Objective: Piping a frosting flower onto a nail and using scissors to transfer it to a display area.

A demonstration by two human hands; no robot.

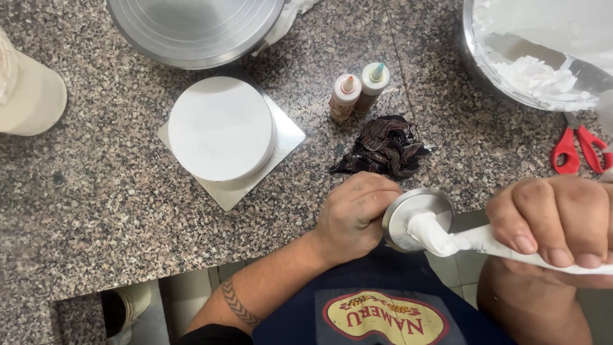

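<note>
- A pale container (29, 96) sits at the far left edge of the speckled stone worktop (96, 211).
- A white round cake (220, 128) rests on a square silver board (281, 137), with a metal turntable (191, 29) just beyond it.
- Two small squeeze bottles (357, 92) stand upright beside a crumpled dark cloth (385, 148).
- The left hand (354, 217) is closed around the stem of a small metal flower nail (418, 214) at the near worktop edge; its flat disc likely feels stiff, light and slippery, so the stem is the place to grip.
- The right hand (555, 220) is wrapped tight around a white piping bag (511, 249), its tip touching the disc, where a soft blob of cream (431, 233) sits; the bag looks soft and yielding.
- A metal bowl (476, 57) of white cream and red scissors (578, 147) lie far right.
</note>
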